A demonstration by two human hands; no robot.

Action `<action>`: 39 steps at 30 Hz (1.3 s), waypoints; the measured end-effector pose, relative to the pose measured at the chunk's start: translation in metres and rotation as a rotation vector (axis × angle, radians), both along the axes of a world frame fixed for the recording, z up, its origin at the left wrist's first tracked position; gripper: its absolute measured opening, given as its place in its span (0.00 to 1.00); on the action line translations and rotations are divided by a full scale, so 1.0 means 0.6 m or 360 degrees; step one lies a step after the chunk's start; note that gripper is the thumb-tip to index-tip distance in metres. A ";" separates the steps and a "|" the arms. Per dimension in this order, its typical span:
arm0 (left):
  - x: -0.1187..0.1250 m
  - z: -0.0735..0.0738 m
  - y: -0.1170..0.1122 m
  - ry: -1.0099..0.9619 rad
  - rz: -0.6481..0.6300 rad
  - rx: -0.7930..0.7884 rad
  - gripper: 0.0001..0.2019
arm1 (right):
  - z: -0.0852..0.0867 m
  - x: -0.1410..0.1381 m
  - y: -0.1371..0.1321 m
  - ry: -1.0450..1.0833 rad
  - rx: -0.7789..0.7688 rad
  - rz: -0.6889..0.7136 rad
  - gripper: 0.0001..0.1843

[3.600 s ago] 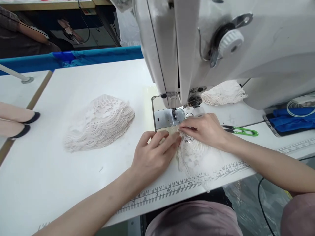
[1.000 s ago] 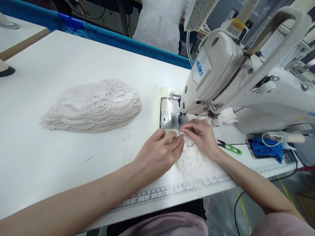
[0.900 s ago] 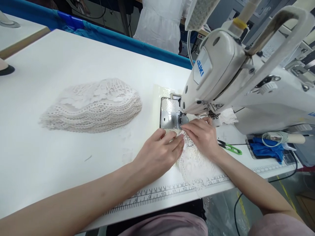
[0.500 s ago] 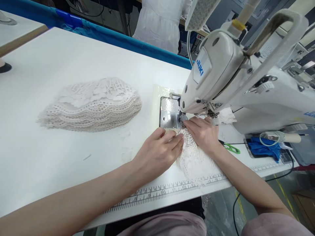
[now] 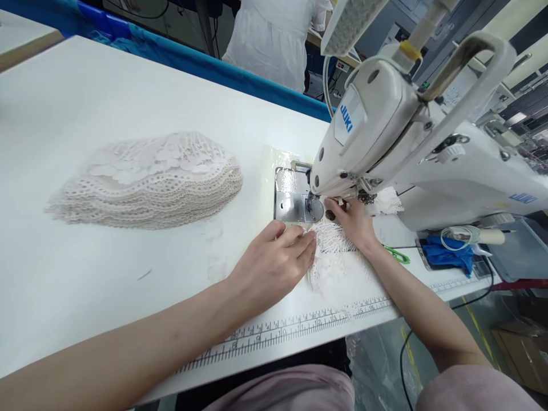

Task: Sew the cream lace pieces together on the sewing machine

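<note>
My left hand (image 5: 276,264) rests on the white table with its fingers drawn together, pinching the edge of a white lace piece (image 5: 331,260). That lace spreads between my two hands, in front of the sewing machine (image 5: 363,108). Right of the shiny needle plate (image 5: 291,205), under the machine head, my right hand (image 5: 356,225) has curled fingers. A small dark round spot shows by its fingertips; what they hold, if anything, I cannot make out. The plate's rounded end lies uncovered between the hands. More white lace (image 5: 387,201) lies behind my right hand.
A thick stack of lace pieces (image 5: 149,182) lies on the left of the table. Green-handled snips (image 5: 398,255) and a blue cloth (image 5: 449,254) lie at right. A ruler tape (image 5: 282,334) runs along the front edge. A person in white (image 5: 269,43) stands beyond the table.
My right hand has drawn back rightward from the needle area, its fingers more curled, uncovering the plate's rounded end. My left hand stays at the lace edge. The view has shifted slightly.
</note>
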State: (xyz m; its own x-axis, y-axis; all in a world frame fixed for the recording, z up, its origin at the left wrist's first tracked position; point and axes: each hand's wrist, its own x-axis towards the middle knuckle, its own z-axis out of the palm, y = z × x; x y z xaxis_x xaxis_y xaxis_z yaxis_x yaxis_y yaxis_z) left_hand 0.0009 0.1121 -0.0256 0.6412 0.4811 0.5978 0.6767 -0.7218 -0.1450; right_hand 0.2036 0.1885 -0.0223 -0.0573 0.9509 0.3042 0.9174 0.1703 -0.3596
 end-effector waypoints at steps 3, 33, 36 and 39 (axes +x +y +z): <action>-0.001 0.000 -0.001 0.0011 -0.0007 -0.0008 0.10 | 0.005 0.014 0.007 -0.0252 0.0087 -0.0107 0.16; -0.011 0.021 0.023 0.0013 0.0098 -0.0354 0.13 | 0.022 -0.004 -0.068 -0.0885 0.0259 0.0703 0.23; -0.009 0.024 0.020 0.0066 0.0130 -0.0340 0.14 | 0.020 0.000 -0.065 -0.0903 0.0276 0.0704 0.23; -0.006 0.027 0.016 0.0115 0.0179 -0.0309 0.14 | 0.020 0.002 -0.063 -0.0905 0.0307 0.0706 0.23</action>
